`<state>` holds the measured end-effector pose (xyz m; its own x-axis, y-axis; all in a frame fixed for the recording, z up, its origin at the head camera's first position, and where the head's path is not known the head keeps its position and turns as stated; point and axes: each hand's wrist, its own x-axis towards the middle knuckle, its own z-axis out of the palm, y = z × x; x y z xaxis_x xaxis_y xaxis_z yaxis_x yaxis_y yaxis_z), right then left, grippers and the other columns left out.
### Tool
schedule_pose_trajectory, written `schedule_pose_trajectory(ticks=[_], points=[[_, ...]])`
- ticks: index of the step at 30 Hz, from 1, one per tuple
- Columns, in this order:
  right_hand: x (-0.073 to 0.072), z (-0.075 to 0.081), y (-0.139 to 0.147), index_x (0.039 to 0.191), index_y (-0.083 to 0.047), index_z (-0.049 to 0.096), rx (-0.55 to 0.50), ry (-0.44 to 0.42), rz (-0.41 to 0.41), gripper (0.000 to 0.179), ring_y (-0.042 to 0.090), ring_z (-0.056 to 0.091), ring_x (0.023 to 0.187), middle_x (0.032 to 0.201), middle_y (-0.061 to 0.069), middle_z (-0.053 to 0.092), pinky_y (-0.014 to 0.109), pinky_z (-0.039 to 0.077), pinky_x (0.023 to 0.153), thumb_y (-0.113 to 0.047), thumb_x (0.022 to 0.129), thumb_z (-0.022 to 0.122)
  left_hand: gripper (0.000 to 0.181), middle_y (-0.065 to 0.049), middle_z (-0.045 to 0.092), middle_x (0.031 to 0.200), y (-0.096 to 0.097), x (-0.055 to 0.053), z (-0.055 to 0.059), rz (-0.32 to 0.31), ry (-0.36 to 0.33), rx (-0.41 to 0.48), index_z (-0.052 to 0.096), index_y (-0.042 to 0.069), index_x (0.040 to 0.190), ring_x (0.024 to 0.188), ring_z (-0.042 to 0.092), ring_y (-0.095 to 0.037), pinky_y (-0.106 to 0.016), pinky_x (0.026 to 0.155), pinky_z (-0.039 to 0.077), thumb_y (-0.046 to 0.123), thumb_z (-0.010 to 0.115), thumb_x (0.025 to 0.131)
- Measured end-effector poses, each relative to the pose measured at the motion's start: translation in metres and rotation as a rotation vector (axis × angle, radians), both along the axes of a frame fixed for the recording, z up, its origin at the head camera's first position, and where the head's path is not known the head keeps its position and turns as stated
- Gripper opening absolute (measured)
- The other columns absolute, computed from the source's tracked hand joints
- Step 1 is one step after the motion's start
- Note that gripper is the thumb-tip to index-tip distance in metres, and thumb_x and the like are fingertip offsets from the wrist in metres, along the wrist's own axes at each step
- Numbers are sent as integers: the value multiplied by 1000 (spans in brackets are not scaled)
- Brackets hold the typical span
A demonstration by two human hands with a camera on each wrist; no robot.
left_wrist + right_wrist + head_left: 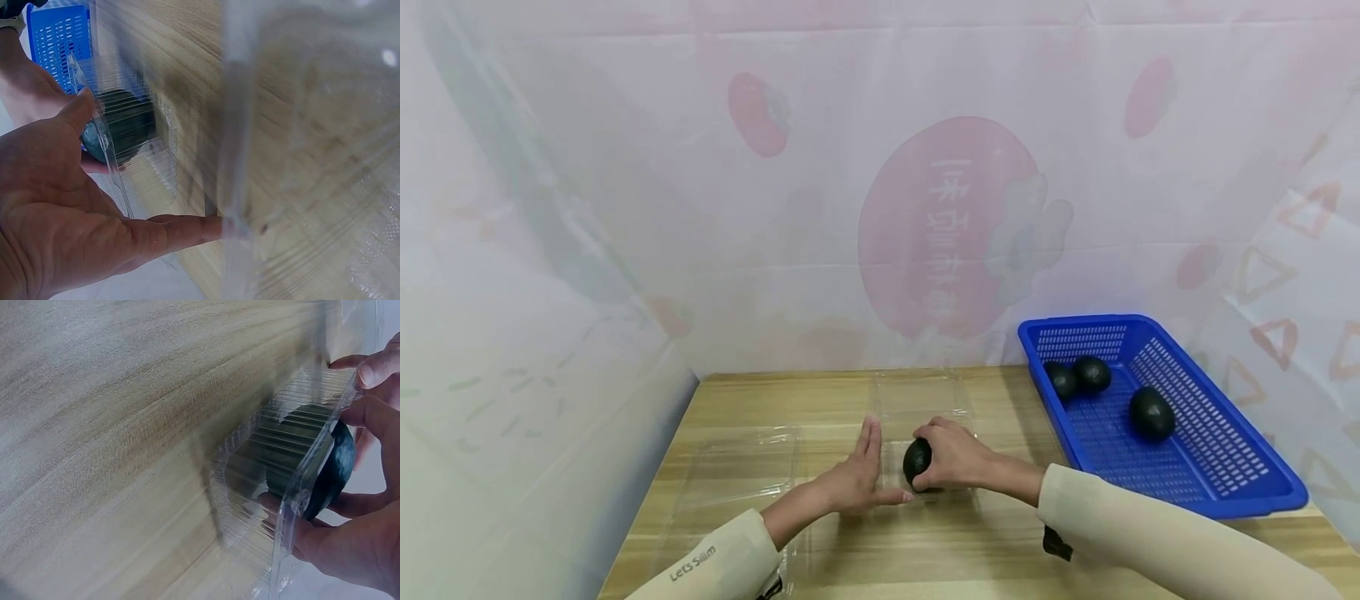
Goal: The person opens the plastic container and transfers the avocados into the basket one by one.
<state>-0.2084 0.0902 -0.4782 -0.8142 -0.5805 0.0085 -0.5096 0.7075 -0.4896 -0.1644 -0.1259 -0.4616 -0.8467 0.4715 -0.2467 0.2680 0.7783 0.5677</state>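
My right hand [955,456] grips a dark avocado [916,463] between thumb and fingers. In the right wrist view the avocado [315,465] sits partly below the rim of a clear plastic clamshell box [294,506], its top above it. My left hand [856,482] is beside the box's left side with fingers straight and thumb spread. In the left wrist view the left thumb [78,109] touches the rim of that box [134,187]. The box's raised lid [917,392] stretches toward the back of the table.
A blue perforated basket [1247,450] stands at the right, with avocados [1152,414] inside. Another clear box [741,458] lies open at the left on the wooden table [895,558]. Printed cloth [820,225] hangs behind.
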Motion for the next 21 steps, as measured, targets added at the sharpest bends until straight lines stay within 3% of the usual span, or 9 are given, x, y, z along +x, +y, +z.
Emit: schedule_pose_trajectory(ticks=[11,17,21], points=[[3,-2,-13,128,8,68,16,-33,-57,70,36,65,100,117,24,66,49,60,80,-23,71,95,119,-43,-10,167,0,0,-1,-1,15,-1,-3,-19,160,149,31,-58,-59,114,43,43,77,98],[9,-8,-16,124,3,69,30,42,-54,69,39,63,101,115,22,65,53,56,85,-29,72,100,118,-43,-9,167,1,0,-1,2,22,4,-1,-20,160,152,27,-56,-60,115,41,41,79,97],[9,-13,-15,115,0,70,10,90,-46,62,33,59,94,108,17,64,48,54,78,-29,69,101,119,-44,-9,166,1,-1,-1,6,24,7,-1,-21,160,150,29,-57,-59,114,43,41,79,96]])
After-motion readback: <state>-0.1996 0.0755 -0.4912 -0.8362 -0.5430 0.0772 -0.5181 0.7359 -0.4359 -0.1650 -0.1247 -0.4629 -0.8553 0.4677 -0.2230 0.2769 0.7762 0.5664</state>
